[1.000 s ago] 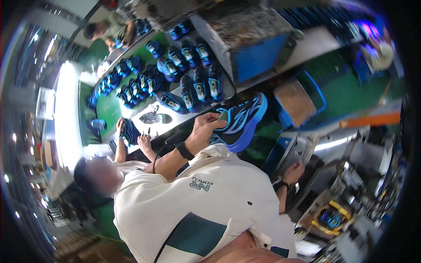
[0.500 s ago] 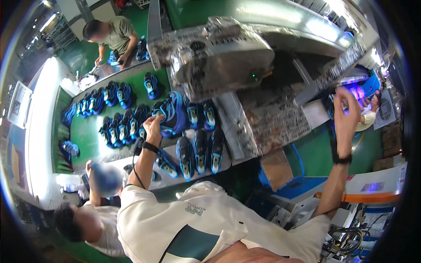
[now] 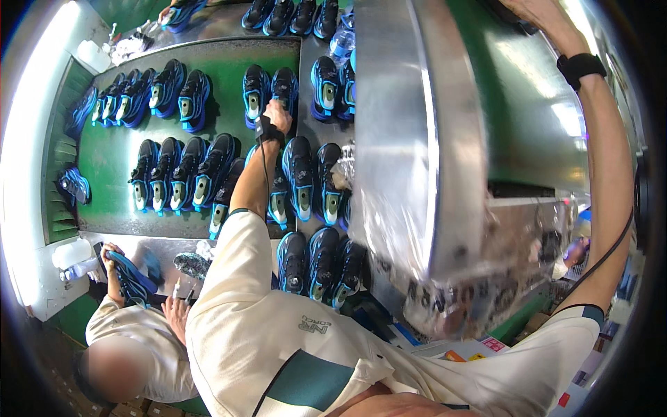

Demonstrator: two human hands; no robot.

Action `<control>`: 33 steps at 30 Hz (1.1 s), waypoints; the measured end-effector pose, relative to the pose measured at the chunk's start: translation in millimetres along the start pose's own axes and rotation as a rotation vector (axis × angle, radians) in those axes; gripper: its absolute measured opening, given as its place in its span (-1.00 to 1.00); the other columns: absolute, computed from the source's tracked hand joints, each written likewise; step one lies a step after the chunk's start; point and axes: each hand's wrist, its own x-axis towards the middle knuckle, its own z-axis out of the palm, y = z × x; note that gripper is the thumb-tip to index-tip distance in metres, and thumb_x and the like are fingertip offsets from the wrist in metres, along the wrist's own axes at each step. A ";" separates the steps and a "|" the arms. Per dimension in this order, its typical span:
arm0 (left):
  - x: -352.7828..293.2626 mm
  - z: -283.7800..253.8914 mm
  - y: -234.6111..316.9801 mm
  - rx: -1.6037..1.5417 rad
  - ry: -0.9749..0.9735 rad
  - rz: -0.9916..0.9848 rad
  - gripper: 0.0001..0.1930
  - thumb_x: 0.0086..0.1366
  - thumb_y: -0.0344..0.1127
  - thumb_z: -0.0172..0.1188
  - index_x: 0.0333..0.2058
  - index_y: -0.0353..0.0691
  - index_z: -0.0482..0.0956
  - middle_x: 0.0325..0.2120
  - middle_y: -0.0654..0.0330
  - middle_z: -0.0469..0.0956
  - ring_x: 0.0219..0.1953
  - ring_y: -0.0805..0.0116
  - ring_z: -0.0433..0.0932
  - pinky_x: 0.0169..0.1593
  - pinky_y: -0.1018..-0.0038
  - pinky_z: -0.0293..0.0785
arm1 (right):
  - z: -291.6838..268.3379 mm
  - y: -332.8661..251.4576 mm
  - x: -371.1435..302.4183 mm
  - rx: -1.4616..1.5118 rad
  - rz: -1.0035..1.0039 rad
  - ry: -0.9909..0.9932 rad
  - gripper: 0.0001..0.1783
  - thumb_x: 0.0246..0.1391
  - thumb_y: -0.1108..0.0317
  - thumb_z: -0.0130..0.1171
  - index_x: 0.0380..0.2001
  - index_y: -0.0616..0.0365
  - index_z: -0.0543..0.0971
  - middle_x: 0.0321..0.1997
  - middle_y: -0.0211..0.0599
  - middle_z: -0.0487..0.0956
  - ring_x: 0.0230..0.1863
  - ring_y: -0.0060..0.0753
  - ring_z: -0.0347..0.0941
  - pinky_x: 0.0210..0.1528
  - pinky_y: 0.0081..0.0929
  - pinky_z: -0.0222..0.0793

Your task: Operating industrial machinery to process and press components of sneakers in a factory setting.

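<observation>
My left hand (image 3: 278, 118) is closed on the near end of a black sneaker (image 3: 284, 85) with a blue sole, its fingers partly hidden. That sneaker stands on the green work surface (image 3: 229, 118), right beside a matching sneaker (image 3: 254, 96). Far up at the right, cut by the picture's edge, my right hand (image 3: 545, 17) bends over a dark object (image 3: 513, 15). What that object is does not show clearly. Below this hand lies the shiny green belt (image 3: 514, 90) of a machine.
Several rows of sneakers (image 3: 167, 170) stand on the green surface, with more by its right edge (image 3: 299, 177). A metal machine housing (image 3: 396, 139), partly wrapped in printed film, rises between my arms. At lower left a co-worker (image 3: 139, 326) holds a blue shoe (image 3: 132, 274).
My left hand has moved farther away with a sneaker, which now stands beside another. My right hand has swung up and forward over the belt. The whole view has shifted.
</observation>
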 end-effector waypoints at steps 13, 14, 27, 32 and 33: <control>-259.5 -56.3 20.8 -1.442 -0.152 -0.192 -0.64 0.25 -0.36 0.28 -0.02 -0.40 0.52 -0.15 0.14 0.61 -0.14 0.42 0.57 -0.04 0.51 0.49 | -11.8 57.1 -165.0 0.890 0.772 0.131 -0.45 -0.13 0.25 0.37 -0.03 0.27 0.58 -0.19 -0.22 0.65 -0.16 -0.29 0.55 0.01 -0.37 0.45; -291.3 -99.0 99.9 -1.039 -0.350 0.022 -0.65 0.25 -0.33 0.28 -0.05 -0.41 0.53 -0.12 0.12 0.59 -0.15 0.40 0.58 -0.05 0.45 0.52 | -28.3 74.9 -196.7 0.716 0.759 0.186 -0.59 -0.07 0.25 0.33 -0.17 0.28 0.62 -0.31 -0.23 0.64 -0.30 -0.38 0.57 -0.22 -0.45 0.51; -555.3 -205.1 447.1 -1.693 -2.042 0.173 -0.01 0.25 0.45 -0.07 0.40 -0.20 -0.01 0.35 -0.25 0.07 0.22 -0.44 0.28 0.23 -0.29 0.23 | -373.4 -92.6 -536.3 0.804 1.349 0.740 -0.69 0.13 0.20 0.22 -0.23 0.22 0.71 -0.40 -0.38 0.67 -0.46 -0.64 0.47 -0.36 -0.62 0.43; -672.1 -163.0 451.4 -1.177 -2.785 -0.652 -0.03 0.24 0.22 0.12 0.37 -0.36 -0.03 0.26 -0.30 0.20 -0.06 -0.29 0.50 0.05 -0.13 0.44 | -423.0 -276.5 -669.0 0.722 1.555 0.553 -0.72 0.22 0.29 0.15 -0.10 0.20 0.65 -0.23 -0.38 0.66 -0.15 -0.67 0.47 -0.03 -0.60 0.38; -682.2 -142.9 433.9 -1.004 -2.663 -0.629 -0.07 0.24 0.22 0.11 0.32 -0.43 0.09 0.06 -0.26 0.43 -0.22 -0.01 0.52 -0.11 0.13 0.49 | -426.7 -310.4 -689.5 0.684 1.660 0.662 -0.67 0.24 0.25 0.13 -0.02 0.20 0.59 -0.19 -0.33 0.65 -0.15 -0.63 0.49 -0.05 -0.59 0.39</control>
